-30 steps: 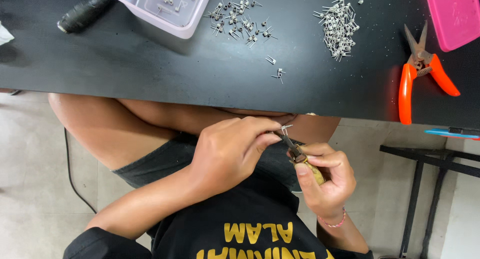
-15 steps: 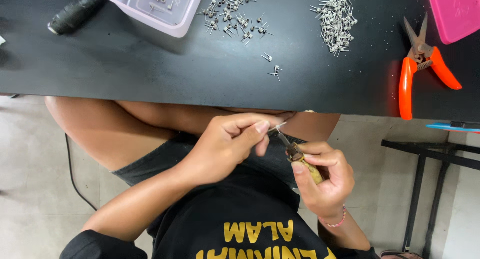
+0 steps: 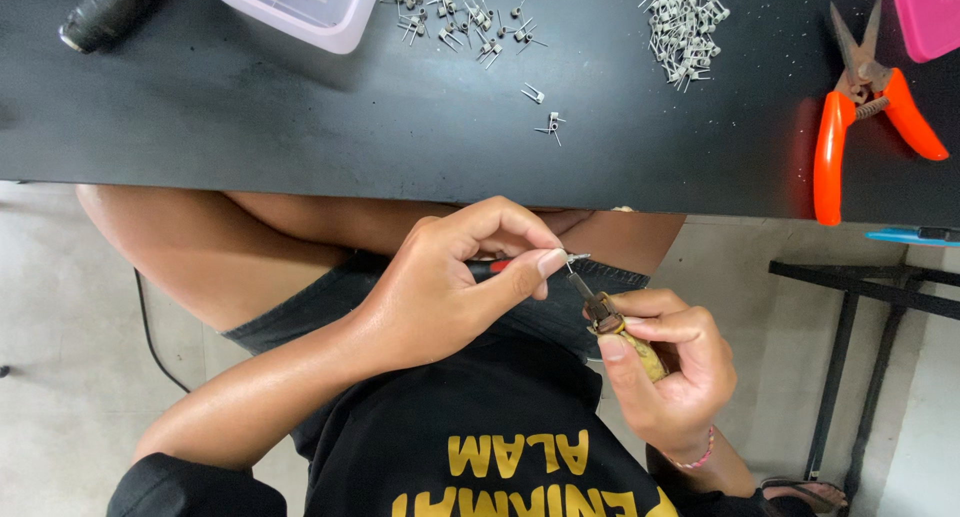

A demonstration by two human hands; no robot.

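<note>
Below black table edge (image 3: 300, 167): left hand (image 3: 440, 297) pinching tiny wire coil (image 3: 578, 258) onto thin rod of brass-handled jig (image 3: 610, 322) gripped in right hand (image 3: 670, 372); likely light, springy, easily deformed, best held by legs.

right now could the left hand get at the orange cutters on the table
Probably not straight away. The left hand is pinching a small metal piece below the table edge, and the orange cutters lie far across on the black table, nearer the right hand.

Black table (image 3: 300, 127): metal pins (image 3: 685, 27), orange cutters (image 3: 865, 107).
</note>
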